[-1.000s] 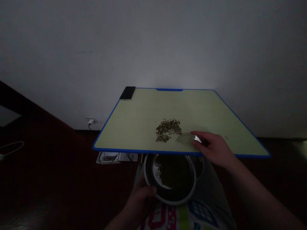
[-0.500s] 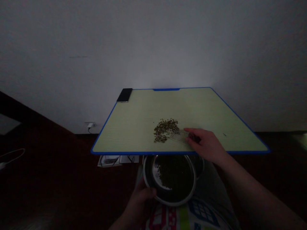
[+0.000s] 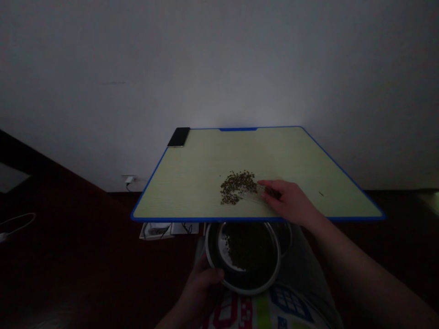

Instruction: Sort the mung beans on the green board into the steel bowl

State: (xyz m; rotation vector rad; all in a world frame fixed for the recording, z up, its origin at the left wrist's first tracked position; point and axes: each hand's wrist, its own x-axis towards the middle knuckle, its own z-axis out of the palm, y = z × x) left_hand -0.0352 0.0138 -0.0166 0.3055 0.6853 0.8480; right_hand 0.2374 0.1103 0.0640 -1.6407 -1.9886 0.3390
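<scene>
My right hand [image 3: 288, 198] is closed round a clear, see-through piece, perhaps a small plastic dish, whose exact kind I cannot make out. The clear piece [image 3: 251, 195] lies low against the tabletop, at the right edge of a scattered pile of small brown grains or beans [image 3: 231, 186]. In my lap, just below the table's front edge, a round metal pot [image 3: 247, 291] holds a mass of dark grains [image 3: 252, 246]. My left hand [image 3: 202, 281] grips the pot's rim at the lower left, with the thumb on top and the other fingers hidden underneath.
The pale table [image 3: 274, 151] has a blue edge and stands against a grey wall. A dark phone [image 3: 179, 137] lies at its back left corner. A small dark sliver [image 3: 321, 193] is at the right. Below are white boxes with cables [image 3: 156, 230] and a wall plug [image 3: 129, 180].
My right hand has moved slightly left and away from me with the clear piece, which now looks tilted differently. The left hand and the pot stay in place.
</scene>
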